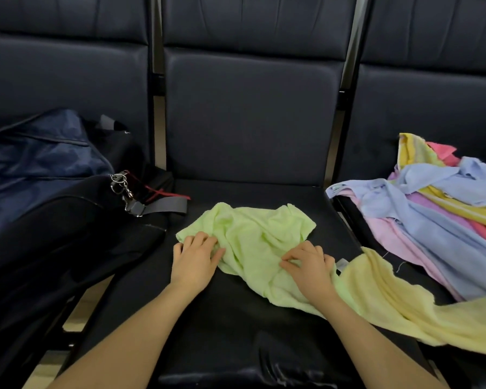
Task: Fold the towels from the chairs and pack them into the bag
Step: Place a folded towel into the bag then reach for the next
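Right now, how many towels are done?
None look folded. Both hands, left hand and right hand, are on the crumpled green towel. The yellow towel and the pile wait. The bag's inside is hidden.

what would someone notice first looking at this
The pale green towel lies crumpled on the middle seat, with the left hand and right hand on it. On the right seat sits a bright pile of towels; a dark bag fills the left one.
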Demonstrator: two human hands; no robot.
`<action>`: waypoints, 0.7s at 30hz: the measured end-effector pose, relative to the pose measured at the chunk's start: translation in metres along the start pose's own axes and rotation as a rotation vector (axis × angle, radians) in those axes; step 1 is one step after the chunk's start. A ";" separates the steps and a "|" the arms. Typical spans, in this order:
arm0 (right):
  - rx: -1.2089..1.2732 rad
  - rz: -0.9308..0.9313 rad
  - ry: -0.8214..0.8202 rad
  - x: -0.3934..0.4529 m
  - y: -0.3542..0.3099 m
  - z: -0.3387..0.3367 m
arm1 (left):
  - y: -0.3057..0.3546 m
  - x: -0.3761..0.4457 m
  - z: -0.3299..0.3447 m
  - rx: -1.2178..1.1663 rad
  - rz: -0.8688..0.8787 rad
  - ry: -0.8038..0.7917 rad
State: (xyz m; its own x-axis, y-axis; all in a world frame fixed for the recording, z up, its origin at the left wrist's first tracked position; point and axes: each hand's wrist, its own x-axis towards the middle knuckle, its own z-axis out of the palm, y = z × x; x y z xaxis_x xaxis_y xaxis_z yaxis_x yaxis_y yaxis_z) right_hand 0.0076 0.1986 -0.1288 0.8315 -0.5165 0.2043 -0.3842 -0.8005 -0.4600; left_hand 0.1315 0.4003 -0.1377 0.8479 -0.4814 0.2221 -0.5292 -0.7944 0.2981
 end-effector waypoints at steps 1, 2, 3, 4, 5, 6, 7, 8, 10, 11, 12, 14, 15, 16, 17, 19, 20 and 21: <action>0.053 0.000 0.034 0.001 -0.001 -0.003 | -0.001 0.000 0.001 0.005 0.006 0.006; 0.108 0.001 0.076 0.002 -0.002 -0.007 | -0.002 0.001 0.002 0.005 0.009 0.013; 0.162 0.008 0.116 0.002 -0.003 -0.011 | -0.003 0.001 0.002 -0.004 0.007 0.019; 0.226 0.021 0.150 0.003 -0.005 -0.015 | -0.004 0.001 0.001 -0.023 0.004 0.031; 0.295 0.034 0.180 0.002 -0.007 -0.018 | -0.005 0.001 0.001 -0.046 0.000 0.044; 0.352 0.049 0.202 0.002 -0.009 -0.020 | -0.006 0.001 0.000 -0.069 -0.007 0.060; 0.374 0.059 0.219 0.002 -0.011 -0.020 | -0.006 0.001 -0.001 -0.092 -0.017 0.078; 0.357 0.052 0.245 0.001 -0.013 -0.020 | -0.007 0.000 -0.003 -0.121 -0.026 0.102; 0.318 0.000 0.317 0.000 -0.017 -0.023 | -0.006 0.000 -0.010 -0.204 -0.033 0.184; 0.331 -0.022 0.352 -0.001 -0.020 -0.026 | -0.006 0.001 -0.015 -0.247 -0.029 0.219; 0.362 -0.035 0.383 -0.002 -0.024 -0.032 | -0.005 0.002 -0.023 -0.283 -0.022 0.241; 0.428 -0.058 0.424 -0.002 -0.033 -0.043 | -0.003 0.004 -0.039 -0.352 -0.013 0.256; 0.454 -0.077 0.443 -0.003 -0.038 -0.049 | -0.001 0.005 -0.049 -0.402 -0.020 0.253; 0.494 -0.101 0.462 -0.004 -0.042 -0.054 | 0.002 0.006 -0.060 -0.473 -0.033 0.250; 0.560 -0.122 0.477 -0.006 -0.048 -0.060 | 0.006 0.005 -0.070 -0.555 -0.044 0.247; 0.727 -0.109 0.482 -0.010 -0.059 -0.068 | 0.015 0.003 -0.086 -0.682 -0.056 0.250; 0.799 -0.083 0.481 -0.011 -0.063 -0.070 | 0.019 0.002 -0.092 -0.720 -0.057 0.261; 0.859 -0.053 0.479 -0.012 -0.066 -0.072 | 0.022 0.001 -0.098 -0.745 -0.053 0.271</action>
State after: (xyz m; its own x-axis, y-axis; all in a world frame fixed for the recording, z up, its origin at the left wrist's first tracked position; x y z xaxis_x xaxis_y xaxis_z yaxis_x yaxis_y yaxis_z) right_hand -0.0059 0.2362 -0.0384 0.5155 -0.7071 0.4840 0.2290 -0.4306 -0.8730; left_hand 0.1175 0.4185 -0.0403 0.8858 -0.2670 0.3796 -0.4520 -0.3112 0.8360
